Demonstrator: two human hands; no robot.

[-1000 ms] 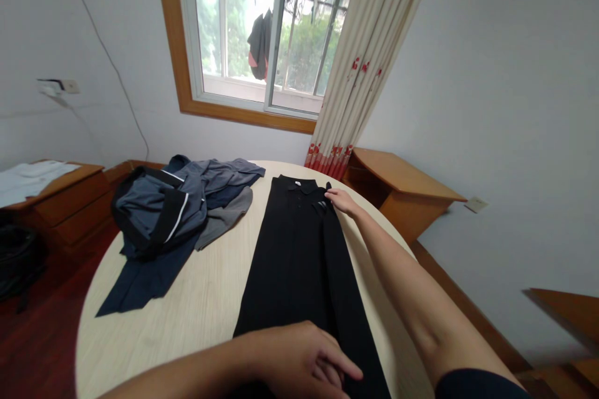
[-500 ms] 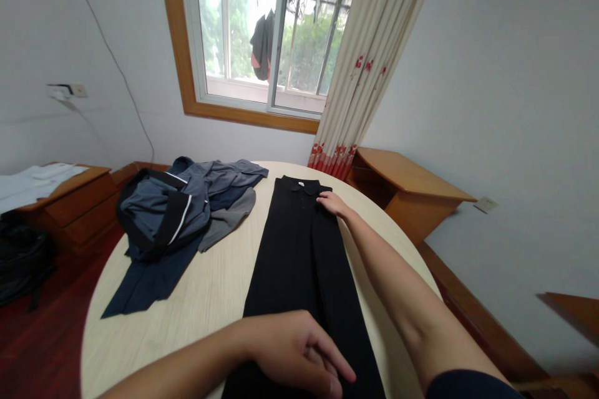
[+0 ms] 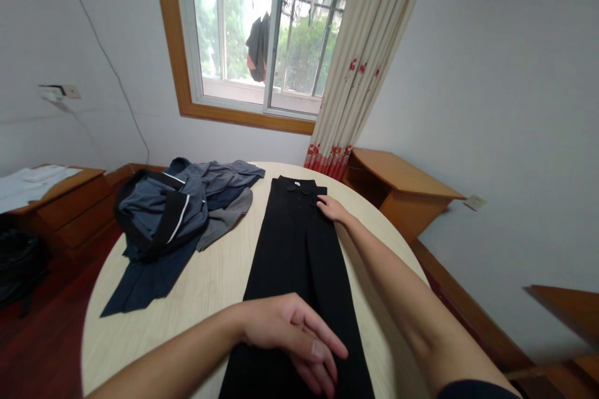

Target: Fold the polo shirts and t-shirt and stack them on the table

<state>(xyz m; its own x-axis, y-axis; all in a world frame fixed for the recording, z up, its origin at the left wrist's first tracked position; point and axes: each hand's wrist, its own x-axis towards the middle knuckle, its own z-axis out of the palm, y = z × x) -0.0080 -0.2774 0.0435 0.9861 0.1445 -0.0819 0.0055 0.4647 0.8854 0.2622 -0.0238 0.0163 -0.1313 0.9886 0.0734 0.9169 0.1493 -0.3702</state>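
A black collared shirt (image 3: 299, 255), folded into a long narrow strip, lies lengthwise on the round wooden table (image 3: 206, 287). My left hand (image 3: 292, 340) rests flat on its near end, fingers stretched out. My right hand (image 3: 330, 207) reaches to the far end and lies flat on the cloth just right of the collar, fingers extended. Neither hand grips the fabric.
A heap of grey and navy clothes (image 3: 173, 212) lies on the table's far left. A wooden cabinet (image 3: 397, 190) stands at the right beside the curtain (image 3: 360, 75). A low dresser (image 3: 60, 199) with white cloth is at the left. The window is behind the table.
My right hand has slid a little nearer along the shirt's right edge, and the upturned flap by the collar now lies flat. My left hand's fingers have spread out flatter.
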